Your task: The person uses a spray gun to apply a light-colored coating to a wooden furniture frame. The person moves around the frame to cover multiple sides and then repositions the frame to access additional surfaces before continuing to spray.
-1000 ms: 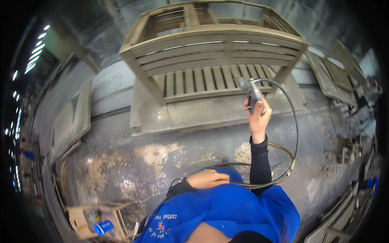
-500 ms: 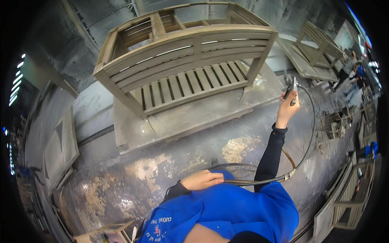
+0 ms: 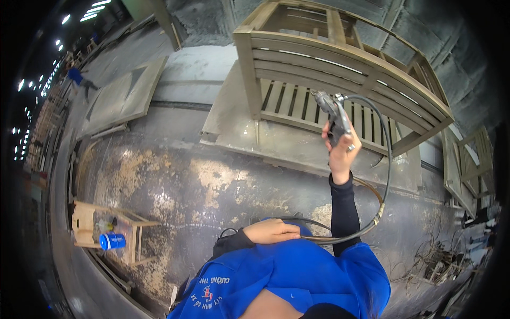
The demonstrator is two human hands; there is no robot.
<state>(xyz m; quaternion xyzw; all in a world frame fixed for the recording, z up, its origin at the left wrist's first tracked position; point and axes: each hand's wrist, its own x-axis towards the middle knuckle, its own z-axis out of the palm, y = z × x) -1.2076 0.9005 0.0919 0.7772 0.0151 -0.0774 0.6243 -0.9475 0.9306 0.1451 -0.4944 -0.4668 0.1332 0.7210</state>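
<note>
My right hand [image 3: 345, 151] is wrapped round a spray gun [image 3: 336, 117], held out in front of the wooden slatted furniture piece [image 3: 319, 61]. A dark hose [image 3: 389, 143] loops from the gun down beside my right forearm and across my waist. Against my body, my left hand [image 3: 273, 231] is closed over the hose [image 3: 321, 240]. The furniture piece is greyish brown, with a slatted side and a lower slatted shelf [image 3: 297, 103]. It stands on a low, wide board [image 3: 231, 119] spattered with finish.
A small wooden stand [image 3: 141, 234] at lower left has a blue container [image 3: 112, 241] on it. Flat panels [image 3: 125, 98] lie at far left. Tangled hoses or wires [image 3: 438, 263] cover the floor at lower right. Another slatted wooden piece [image 3: 475, 159] stands at far right. A distant person [image 3: 77, 77] is at upper left.
The view has turned left, so the furniture appears farther right. My right hand has brought the spray gun from beyond the furniture's right end to before its slatted side. My left hand stays at my waist.
</note>
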